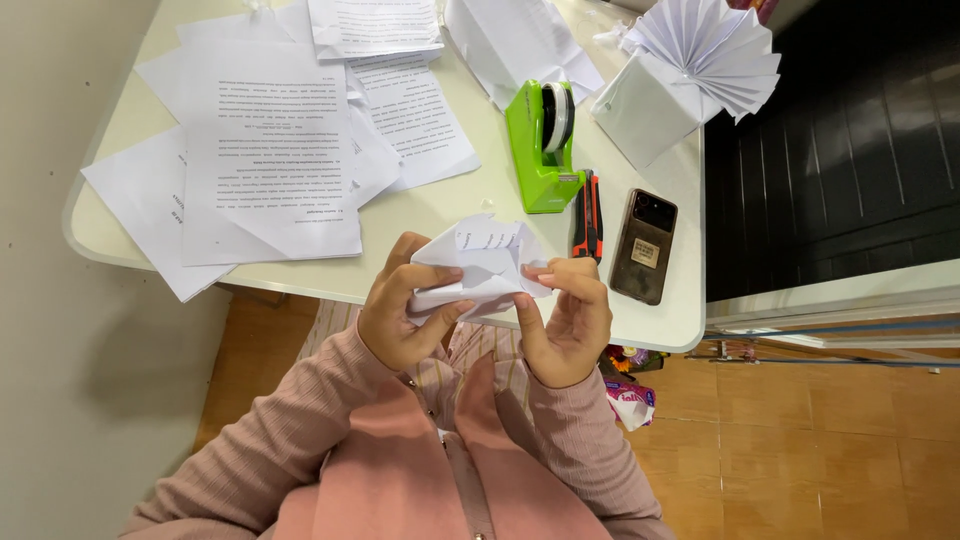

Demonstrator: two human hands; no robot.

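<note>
Both hands pinch a folded white paper piece [478, 265] just short of the green tape dispenser [541, 150]; left hand [400, 310] and right hand [567, 318] grip opposite sides; beside the dispenser lie an orange cutter [589, 218] and a phone [644, 246]; printed sheets [270, 150] cover the tabletop [440, 215] beyond.

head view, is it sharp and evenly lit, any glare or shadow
Head view: soft, even light; the folded paper held in the left hand and right hand is sharp, no motion blur. Faint shadow under the table on the left wall; no strong glare; wide-angle lens bends the table's edges.
</note>
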